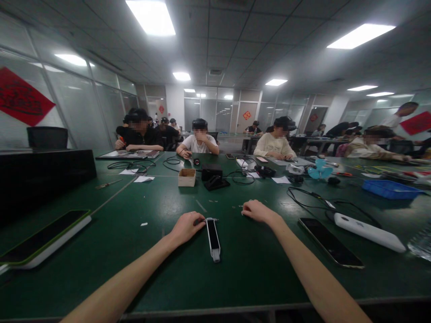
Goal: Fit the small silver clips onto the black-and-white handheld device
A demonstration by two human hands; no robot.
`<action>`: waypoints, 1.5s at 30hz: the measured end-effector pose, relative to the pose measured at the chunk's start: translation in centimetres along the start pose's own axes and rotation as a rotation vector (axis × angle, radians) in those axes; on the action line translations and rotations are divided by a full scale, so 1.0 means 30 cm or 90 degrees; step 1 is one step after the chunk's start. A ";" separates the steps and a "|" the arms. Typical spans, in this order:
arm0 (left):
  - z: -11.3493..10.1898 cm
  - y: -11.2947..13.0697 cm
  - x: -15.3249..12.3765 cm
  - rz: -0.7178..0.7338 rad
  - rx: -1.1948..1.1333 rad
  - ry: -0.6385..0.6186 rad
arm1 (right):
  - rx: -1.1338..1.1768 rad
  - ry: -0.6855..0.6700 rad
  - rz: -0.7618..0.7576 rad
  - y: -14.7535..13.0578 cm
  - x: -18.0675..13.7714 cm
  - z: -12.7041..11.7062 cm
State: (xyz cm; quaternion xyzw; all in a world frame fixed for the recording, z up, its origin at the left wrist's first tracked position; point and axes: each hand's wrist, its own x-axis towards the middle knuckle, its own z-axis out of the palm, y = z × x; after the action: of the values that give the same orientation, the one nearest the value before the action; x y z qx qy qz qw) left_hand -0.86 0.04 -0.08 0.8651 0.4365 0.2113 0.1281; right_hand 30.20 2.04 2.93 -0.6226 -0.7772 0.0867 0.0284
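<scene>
A small white and black stick-shaped device (213, 237) lies on the green table (235, 269) in front of me. My left hand (186, 227) rests on the table beside its far end, fingers curled, fingertips touching the thin metal piece at the top of the device. My right hand (257, 211) lies knuckles-up further right and a bit farther out, fingers bent down onto the tabletop near some tiny specks; whether it pinches anything is hidden.
A dark phone (330, 242) and a white power bank (368, 232) with cable lie at the right. A green-edged tablet (43, 237) sits left. A small cardboard box (186, 177), black gadgets and a blue tray (390, 188) lie farther out. Several seated people work across the table.
</scene>
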 end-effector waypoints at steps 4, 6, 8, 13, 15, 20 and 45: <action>-0.002 0.001 0.000 0.008 0.011 0.004 | -0.015 0.038 0.004 0.019 -0.006 -0.019; -0.002 0.002 0.001 0.009 0.017 0.010 | -0.030 0.033 0.033 0.033 -0.011 -0.027; -0.001 0.003 0.002 0.010 0.022 0.015 | -0.041 0.014 0.061 0.041 -0.014 -0.026; -0.005 0.013 -0.001 -0.001 0.040 0.020 | -0.056 -0.019 0.114 0.028 -0.009 -0.004; -0.009 0.019 -0.004 -0.001 0.041 0.020 | -0.061 -0.018 0.128 0.020 -0.007 0.000; -0.017 0.031 -0.011 -0.005 0.037 0.016 | -0.063 -0.012 0.126 0.011 -0.011 -0.002; -0.009 0.027 -0.009 -0.008 0.057 0.027 | -0.122 0.072 0.156 -0.079 0.005 0.046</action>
State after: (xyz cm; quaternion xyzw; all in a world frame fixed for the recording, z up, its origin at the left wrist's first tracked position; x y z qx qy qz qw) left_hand -0.55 -0.65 0.42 0.8625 0.4536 0.2092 0.0815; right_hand 27.66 1.56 1.97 -0.7163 -0.6975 -0.0205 0.0018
